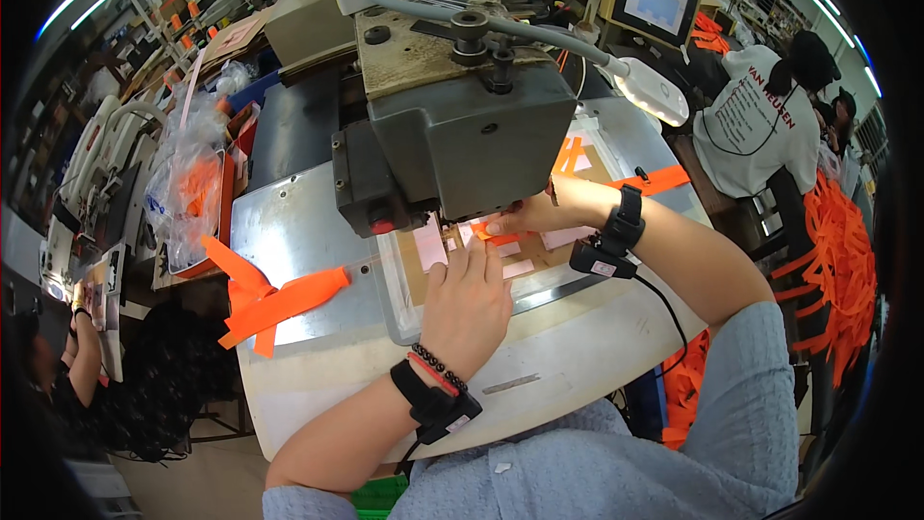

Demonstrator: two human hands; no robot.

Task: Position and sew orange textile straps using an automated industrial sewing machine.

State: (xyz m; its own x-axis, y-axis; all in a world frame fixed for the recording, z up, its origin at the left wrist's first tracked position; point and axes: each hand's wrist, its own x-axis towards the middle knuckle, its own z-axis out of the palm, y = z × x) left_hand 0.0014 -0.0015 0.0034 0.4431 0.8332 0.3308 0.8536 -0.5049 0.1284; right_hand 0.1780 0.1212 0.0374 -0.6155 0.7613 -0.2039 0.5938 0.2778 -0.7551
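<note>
From where I stand, a short orange strip [502, 239] lies on the pale template [416, 260] beneath the dark head of the sewing machine [472, 144], right in front of the seated person. Its long axis seems to run mostly sideways across the person's front, the right end dipping slightly toward the body; fingers and machine cover part of it, so I can't make out either end properly. What shows is flat, narrow and vivid fluorescent orange, bright against the pink-white patches around it.

The right hand [525, 219] reaches in from the right, its thumb laid on the strip — the other fingers are mostly hidden, so I cannot tell whether it pinches or only presses. The left hand [469, 303] is palm down, fingers stretched forward with narrow gaps, tips beside the strip's near edge, not curled into a grip.

Off to the left, a loose cluster of orange bands [289, 308] rests on the metal plate [289, 221]; its broadest band slants from near left up to far right, matte, with cut ends. On the far right of the work surface, another orange band [659, 180] slopes the same way. A lit lamp [650, 91] hangs above that side.
</note>
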